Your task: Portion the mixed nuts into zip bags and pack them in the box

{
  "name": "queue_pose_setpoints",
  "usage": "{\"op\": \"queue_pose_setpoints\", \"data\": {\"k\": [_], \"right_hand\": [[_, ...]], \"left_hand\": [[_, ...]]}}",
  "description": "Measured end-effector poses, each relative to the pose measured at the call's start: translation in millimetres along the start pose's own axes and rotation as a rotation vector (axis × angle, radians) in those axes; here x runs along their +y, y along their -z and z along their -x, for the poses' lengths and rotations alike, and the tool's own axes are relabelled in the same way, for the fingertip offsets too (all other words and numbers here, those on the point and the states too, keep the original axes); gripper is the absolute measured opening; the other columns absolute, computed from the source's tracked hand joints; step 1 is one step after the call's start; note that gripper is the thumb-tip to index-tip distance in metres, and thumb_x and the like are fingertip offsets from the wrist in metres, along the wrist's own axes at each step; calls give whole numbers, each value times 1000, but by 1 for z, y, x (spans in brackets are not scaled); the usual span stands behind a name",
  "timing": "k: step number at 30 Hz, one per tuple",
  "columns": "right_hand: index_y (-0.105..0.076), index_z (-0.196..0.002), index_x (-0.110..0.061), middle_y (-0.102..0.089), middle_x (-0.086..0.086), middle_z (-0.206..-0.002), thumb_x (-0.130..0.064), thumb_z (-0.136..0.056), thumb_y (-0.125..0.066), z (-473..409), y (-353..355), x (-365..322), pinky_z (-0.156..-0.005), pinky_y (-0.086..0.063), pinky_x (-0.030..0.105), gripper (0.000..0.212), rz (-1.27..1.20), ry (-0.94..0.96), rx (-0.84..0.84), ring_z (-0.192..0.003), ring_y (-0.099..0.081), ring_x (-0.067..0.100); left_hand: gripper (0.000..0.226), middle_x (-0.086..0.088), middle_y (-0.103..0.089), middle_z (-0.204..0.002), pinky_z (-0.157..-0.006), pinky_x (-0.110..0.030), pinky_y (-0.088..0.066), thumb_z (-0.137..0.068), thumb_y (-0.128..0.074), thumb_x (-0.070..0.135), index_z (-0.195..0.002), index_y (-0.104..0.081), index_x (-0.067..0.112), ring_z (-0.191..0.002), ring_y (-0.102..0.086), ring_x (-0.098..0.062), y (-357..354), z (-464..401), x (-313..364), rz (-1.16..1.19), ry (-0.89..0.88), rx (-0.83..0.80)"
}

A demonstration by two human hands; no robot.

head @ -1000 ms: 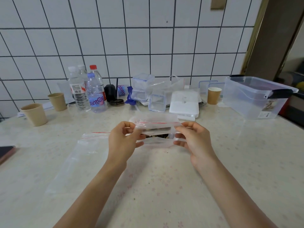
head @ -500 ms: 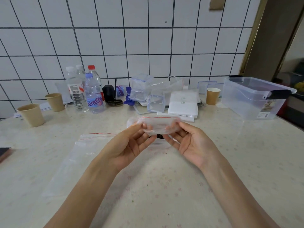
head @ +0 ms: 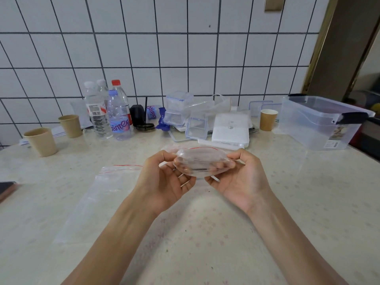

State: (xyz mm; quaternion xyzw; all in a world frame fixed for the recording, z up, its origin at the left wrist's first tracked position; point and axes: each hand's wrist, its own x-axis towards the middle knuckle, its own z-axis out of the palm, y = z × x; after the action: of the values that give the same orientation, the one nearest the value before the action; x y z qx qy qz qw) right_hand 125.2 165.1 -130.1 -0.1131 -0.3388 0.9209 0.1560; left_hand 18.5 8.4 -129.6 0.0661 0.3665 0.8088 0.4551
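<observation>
Far left of the left hand [head: 164, 179], by the table [head: 308, 202] edge, lies one dark phone [head: 6, 189], and beyond it stand two paper cups [head: 42, 140]; a third paper cup [head: 268, 119] stands far past the right hand. Four water bottles [head: 119, 118] cluster against the tiled wall beyond the left hand. One empty zip bag [head: 98, 200] lies flat on the table just left of that hand's wrist. Between the hands, lifted off the table, is a second zip bag [head: 202, 161] (puffed, with a red seal line; its contents are too blurred to name). The left hand is palm up, thumb on top and fingers curled beneath, pinching the bag's left end. The right hand [head: 240, 177] mirrors it, palm up, pinching the right end. Both forearms reach in from the bottom edge. Well beyond and right of the right hand stands one clear box [head: 320, 124], open.
</observation>
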Motion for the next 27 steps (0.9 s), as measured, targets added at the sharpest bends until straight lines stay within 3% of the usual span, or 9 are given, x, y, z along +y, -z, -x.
{"op": "queue_pose_setpoints", "data": {"k": [2,6,10,13,17,19,22,24,27], "right_hand": [[-54,-53,-16,-50,4,-62,-16,-79,-57,2,-1,-1,-83,-46,39,26,60,30,-56,-63,-54,20],[-62,-74,-7,-63,11,-78,-10,-71,-74,1,0,2,-73,-56,32,13,233,115,-90,-77,-63,22],[-67,-78,-1,-69,12,-78,-8,-71,-77,-1,0,6,-68,-57,27,14,363,99,-27,-76,-68,18],[-70,-94,-3,-65,14,-83,-11,-89,-69,-3,-2,8,-70,-57,33,9,324,86,83,-74,-67,20],[-63,-119,7,-63,19,-92,-14,-96,-67,-10,3,6,-80,-60,48,32,366,162,242,-82,-66,26],[-68,-112,6,-62,13,-79,-19,-92,-73,-8,4,6,-79,-60,46,33,371,155,189,-79,-65,25],[-76,-83,-2,-72,13,-80,-20,-76,-87,-2,3,9,-76,-61,39,22,556,135,118,-80,-67,24],[-72,-92,11,-74,25,-90,-8,-78,-85,-4,4,11,-75,-63,41,27,651,197,226,-76,-70,24],[-65,-82,8,-62,20,-70,-3,-85,-71,-7,8,11,-69,-64,44,13,709,252,368,-54,-65,20]], "left_hand": [[20,-9,-67,-99,-86,-36,-52,-78,-58,16,-82,-73,5,-83,-67,-24,0,2,0,21,7,-29],[34,-11,-69,-107,-93,-37,-52,-77,-61,18,-108,-70,7,-90,-68,-25,-1,2,0,13,-36,-62],[18,-10,-70,-98,-84,-34,-56,-77,-67,15,-91,-76,9,-83,-69,-22,-2,-1,-3,-96,-143,-9],[16,-10,-72,-95,-78,-31,-60,-84,-67,16,-86,-82,11,-82,-71,-20,0,-3,-4,-140,-207,-10],[18,-15,-77,-106,-82,-29,-62,-80,-82,17,-96,-82,10,-91,-73,-22,6,-1,-3,-384,-310,-5],[17,-16,-78,-107,-83,-32,-62,-78,-85,8,-94,-78,7,-95,-76,-24,7,0,-8,-521,-361,85],[27,6,-77,-83,-66,-28,-62,-79,-88,12,-95,-67,10,-74,-77,-16,5,1,-15,-776,-532,315],[33,14,-73,-75,-61,-28,-62,-82,-87,17,-97,-58,15,-64,-75,-13,3,2,-16,-916,-618,395],[32,10,-73,-89,-62,-29,-64,-86,-83,14,-96,-53,19,-65,-76,-17,4,2,-14,-997,-644,393]]}}
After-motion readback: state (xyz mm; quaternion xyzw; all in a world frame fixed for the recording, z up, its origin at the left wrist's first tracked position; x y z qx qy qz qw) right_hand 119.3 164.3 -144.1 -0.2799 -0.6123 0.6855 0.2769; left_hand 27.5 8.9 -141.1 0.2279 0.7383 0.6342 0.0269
